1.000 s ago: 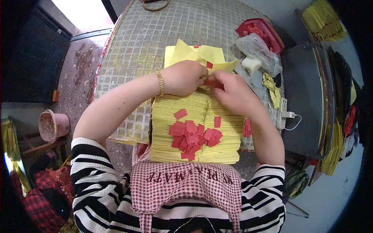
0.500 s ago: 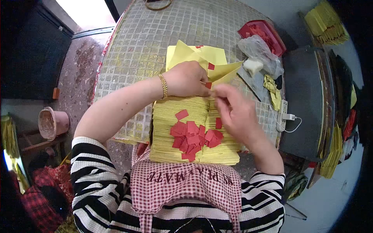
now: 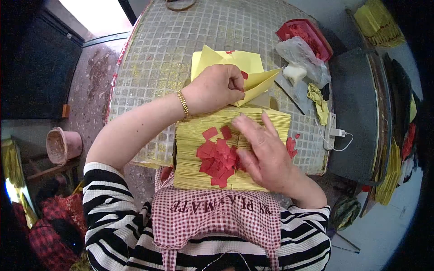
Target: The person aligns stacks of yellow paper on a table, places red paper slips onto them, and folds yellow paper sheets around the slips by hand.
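My left hand (image 3: 218,89) is closed in a pinch on the lower edge of a folded yellow paper sheet (image 3: 261,86). A small red patch shows on that sheet just beyond my fingers. Nearer my body lies a wide, tightly packed stack of yellow paper (image 3: 187,156), its many edges facing up. A loose heap of small red paper pieces (image 3: 214,158) rests on the stack. Over the right half of the stack, my right hand (image 3: 269,151) has its fingers spread, its thumb side close to the heap. Some red pieces may be hidden beneath it.
Several red pieces (image 3: 291,147) lie on the tiled table (image 3: 153,90) right of the stack. Farther back are a red tray (image 3: 323,45), a clear plastic bag (image 3: 307,58) and crumpled yellow paper (image 3: 318,104). A power strip (image 3: 330,131) sits at the right edge. A pink bucket (image 3: 64,144) stands left.
My right hand has drawn back from the folded sheet toward my body and opened above the red pieces. My left hand stays at the sheet; the red piece between both hands no longer shows.
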Action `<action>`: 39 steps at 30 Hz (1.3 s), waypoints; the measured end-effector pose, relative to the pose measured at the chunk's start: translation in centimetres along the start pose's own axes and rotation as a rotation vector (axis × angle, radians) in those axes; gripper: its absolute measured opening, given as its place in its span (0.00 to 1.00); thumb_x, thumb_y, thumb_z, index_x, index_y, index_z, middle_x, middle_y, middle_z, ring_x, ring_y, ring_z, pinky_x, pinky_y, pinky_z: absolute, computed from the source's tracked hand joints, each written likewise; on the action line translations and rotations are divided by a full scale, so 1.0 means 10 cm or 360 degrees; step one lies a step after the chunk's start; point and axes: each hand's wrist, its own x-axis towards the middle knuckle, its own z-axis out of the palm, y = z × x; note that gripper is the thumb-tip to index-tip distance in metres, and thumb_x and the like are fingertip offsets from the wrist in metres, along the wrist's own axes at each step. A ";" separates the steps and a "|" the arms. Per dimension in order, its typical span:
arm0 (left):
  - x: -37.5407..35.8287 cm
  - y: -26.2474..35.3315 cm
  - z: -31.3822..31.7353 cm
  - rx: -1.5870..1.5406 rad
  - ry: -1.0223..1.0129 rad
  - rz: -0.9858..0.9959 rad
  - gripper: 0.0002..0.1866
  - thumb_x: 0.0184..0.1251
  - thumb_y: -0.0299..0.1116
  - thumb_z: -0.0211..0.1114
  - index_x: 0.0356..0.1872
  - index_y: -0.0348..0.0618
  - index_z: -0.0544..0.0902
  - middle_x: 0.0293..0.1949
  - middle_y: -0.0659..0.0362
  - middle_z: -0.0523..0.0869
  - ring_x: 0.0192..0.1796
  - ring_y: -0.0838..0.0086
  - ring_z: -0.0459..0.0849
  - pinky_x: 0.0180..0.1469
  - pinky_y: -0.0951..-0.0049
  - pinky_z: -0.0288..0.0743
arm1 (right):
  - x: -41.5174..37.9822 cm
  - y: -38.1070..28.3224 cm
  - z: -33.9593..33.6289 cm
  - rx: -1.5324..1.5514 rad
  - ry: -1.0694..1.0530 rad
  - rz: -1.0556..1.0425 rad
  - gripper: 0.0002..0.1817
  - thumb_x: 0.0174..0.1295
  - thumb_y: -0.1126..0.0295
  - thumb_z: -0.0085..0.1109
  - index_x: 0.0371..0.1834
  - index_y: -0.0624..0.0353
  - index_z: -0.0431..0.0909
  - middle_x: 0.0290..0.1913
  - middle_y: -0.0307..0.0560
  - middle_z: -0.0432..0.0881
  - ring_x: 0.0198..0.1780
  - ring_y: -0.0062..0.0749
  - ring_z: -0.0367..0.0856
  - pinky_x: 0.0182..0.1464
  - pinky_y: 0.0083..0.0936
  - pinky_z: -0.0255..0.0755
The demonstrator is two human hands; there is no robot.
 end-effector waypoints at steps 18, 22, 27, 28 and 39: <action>0.18 0.09 -0.05 0.0505 -0.0374 -0.0098 0.12 0.61 0.36 0.66 0.26 0.36 0.85 0.20 0.59 0.82 0.23 0.72 0.76 0.33 0.73 0.72 | 0.38 0.42 -0.18 -0.0192 0.0540 0.0078 0.14 0.57 0.73 0.56 0.47 0.61 0.77 0.40 0.45 0.82 0.43 0.38 0.77 0.54 0.36 0.67; 0.37 0.14 -0.19 0.0827 -0.0219 -0.0035 0.12 0.61 0.37 0.66 0.28 0.37 0.86 0.21 0.59 0.82 0.23 0.70 0.76 0.33 0.71 0.73 | 0.39 0.39 -0.18 -0.0565 -0.0019 0.0124 0.11 0.60 0.69 0.54 0.43 0.61 0.79 0.36 0.46 0.82 0.39 0.39 0.78 0.50 0.36 0.68; 0.39 -0.11 -0.15 0.1061 0.0650 0.0866 0.12 0.61 0.38 0.67 0.32 0.38 0.86 0.23 0.58 0.83 0.24 0.67 0.78 0.32 0.71 0.74 | 0.48 0.37 -0.27 -0.0514 -0.0556 0.0268 0.09 0.60 0.69 0.55 0.36 0.62 0.81 0.33 0.47 0.82 0.34 0.38 0.76 0.44 0.32 0.70; 0.40 -0.17 -0.14 0.1082 0.0918 0.1160 0.12 0.61 0.39 0.67 0.33 0.38 0.86 0.23 0.58 0.83 0.24 0.67 0.78 0.32 0.71 0.75 | 0.51 0.38 -0.29 -0.0452 -0.0672 0.0316 0.09 0.60 0.69 0.55 0.34 0.63 0.81 0.32 0.47 0.82 0.33 0.38 0.75 0.43 0.31 0.70; -0.13 -0.01 -0.20 0.0437 0.0180 0.0725 0.12 0.65 0.36 0.63 0.36 0.35 0.85 0.27 0.57 0.85 0.25 0.69 0.80 0.30 0.74 0.75 | 0.62 0.55 -0.23 0.0187 -0.0094 0.0876 0.08 0.55 0.71 0.57 0.34 0.63 0.81 0.28 0.49 0.83 0.29 0.37 0.80 0.34 0.30 0.72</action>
